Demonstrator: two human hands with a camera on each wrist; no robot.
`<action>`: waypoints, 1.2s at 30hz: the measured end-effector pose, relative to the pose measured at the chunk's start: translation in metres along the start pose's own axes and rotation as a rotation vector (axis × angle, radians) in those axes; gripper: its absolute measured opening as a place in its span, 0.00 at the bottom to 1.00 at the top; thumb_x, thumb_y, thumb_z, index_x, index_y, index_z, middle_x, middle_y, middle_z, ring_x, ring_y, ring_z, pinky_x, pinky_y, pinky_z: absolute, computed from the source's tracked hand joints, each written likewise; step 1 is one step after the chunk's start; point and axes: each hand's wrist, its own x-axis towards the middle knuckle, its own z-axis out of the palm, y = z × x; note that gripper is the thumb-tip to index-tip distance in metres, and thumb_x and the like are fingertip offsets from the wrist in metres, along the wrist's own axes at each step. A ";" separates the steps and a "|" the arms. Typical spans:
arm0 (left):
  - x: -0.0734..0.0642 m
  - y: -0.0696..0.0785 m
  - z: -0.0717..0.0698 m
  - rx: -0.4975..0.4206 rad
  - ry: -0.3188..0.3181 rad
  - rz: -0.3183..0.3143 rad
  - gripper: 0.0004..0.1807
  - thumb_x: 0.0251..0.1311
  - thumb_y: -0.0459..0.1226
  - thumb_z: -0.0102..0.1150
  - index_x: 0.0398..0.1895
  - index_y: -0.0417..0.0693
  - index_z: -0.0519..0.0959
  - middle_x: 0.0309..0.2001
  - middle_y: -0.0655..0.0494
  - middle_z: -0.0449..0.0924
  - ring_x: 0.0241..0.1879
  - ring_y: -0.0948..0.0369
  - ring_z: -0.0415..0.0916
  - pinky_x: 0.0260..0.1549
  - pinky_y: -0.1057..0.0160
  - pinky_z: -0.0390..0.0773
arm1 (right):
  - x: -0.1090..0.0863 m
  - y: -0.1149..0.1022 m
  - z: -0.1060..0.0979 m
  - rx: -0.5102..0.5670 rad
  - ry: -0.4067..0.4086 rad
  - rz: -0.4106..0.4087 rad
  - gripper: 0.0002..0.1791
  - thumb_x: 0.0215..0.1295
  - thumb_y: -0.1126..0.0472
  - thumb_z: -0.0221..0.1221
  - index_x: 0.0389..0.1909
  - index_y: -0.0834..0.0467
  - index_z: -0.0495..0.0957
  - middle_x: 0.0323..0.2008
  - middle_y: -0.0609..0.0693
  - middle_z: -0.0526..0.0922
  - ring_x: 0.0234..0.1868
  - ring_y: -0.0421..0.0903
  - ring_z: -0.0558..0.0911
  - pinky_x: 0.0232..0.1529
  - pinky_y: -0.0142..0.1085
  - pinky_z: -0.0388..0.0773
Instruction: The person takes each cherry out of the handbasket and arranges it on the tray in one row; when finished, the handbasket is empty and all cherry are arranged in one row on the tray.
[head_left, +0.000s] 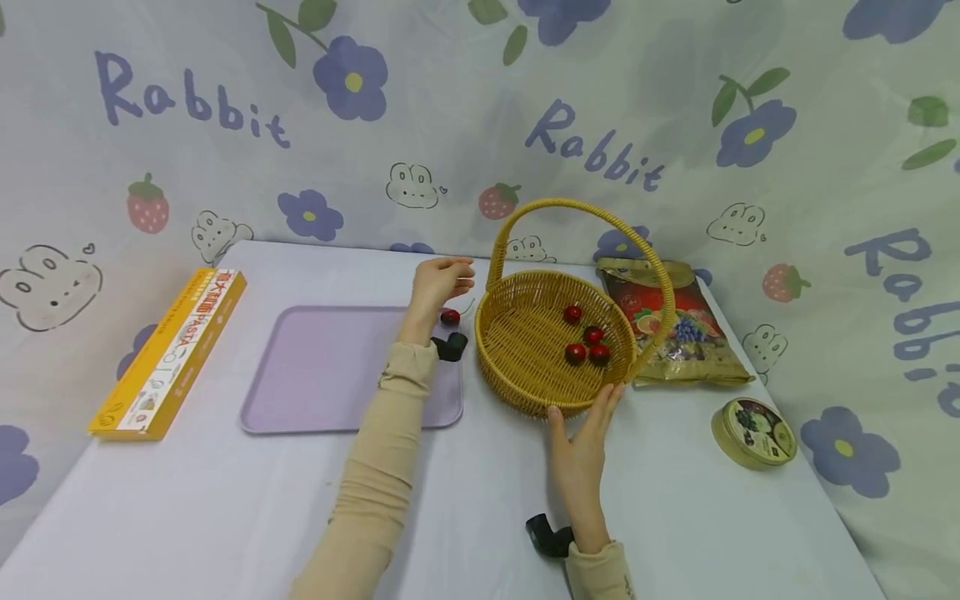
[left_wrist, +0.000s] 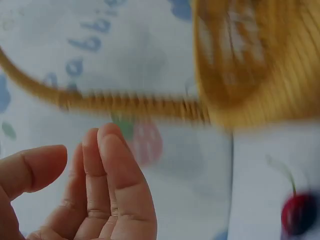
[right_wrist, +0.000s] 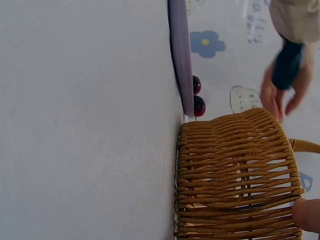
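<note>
My left hand (head_left: 441, 283) is above the right part of the lilac tray (head_left: 315, 427), left of the wicker basket's (head_left: 517, 392) handle. Its fingers are loosely bent, and nothing shows between thumb and fingers in the left wrist view. Below it, a dark red cherry (head_left: 450, 317) with a stem lies on the tray; the right wrist view shows a second cherry (right_wrist: 196, 85) behind the tray's rim. Several cherries (head_left: 575, 354) sit in the basket's right half. My right hand (head_left: 581, 467) touches the basket's near rim, thumb and straight fingers spread apart.
A yellow pasta box (head_left: 168, 358) lies at the left. Behind the basket's right side is a red and gold food bag (head_left: 675, 325). A round tin (head_left: 753, 433) sits near the table's right edge. The tall basket handle (head_left: 577, 204) arches over the basket.
</note>
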 end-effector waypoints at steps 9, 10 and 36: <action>0.010 -0.005 0.085 -0.247 -0.280 -0.263 0.19 0.71 0.36 0.51 0.61 0.35 0.73 0.52 0.40 0.79 0.40 0.57 0.80 0.59 0.59 0.79 | 0.002 0.001 -0.001 -0.012 0.021 0.006 0.50 0.71 0.51 0.55 0.76 0.61 0.29 0.77 0.55 0.24 0.75 0.64 0.48 0.27 0.45 0.76; 0.012 -0.009 0.094 -0.258 -0.290 -0.297 0.20 0.71 0.35 0.50 0.62 0.35 0.72 0.55 0.39 0.77 0.43 0.55 0.80 0.59 0.60 0.79 | 0.003 0.002 -0.002 -0.017 0.025 0.009 0.50 0.71 0.52 0.55 0.76 0.61 0.30 0.77 0.55 0.25 0.75 0.64 0.48 0.27 0.45 0.76; 0.052 -0.066 0.181 -0.224 -0.215 -0.478 0.31 0.65 0.34 0.58 0.69 0.37 0.62 0.65 0.35 0.65 0.55 0.46 0.78 0.54 0.61 0.82 | 0.001 0.003 0.007 -0.027 0.088 0.014 0.49 0.69 0.53 0.59 0.77 0.59 0.36 0.78 0.56 0.32 0.71 0.65 0.60 0.45 0.56 0.80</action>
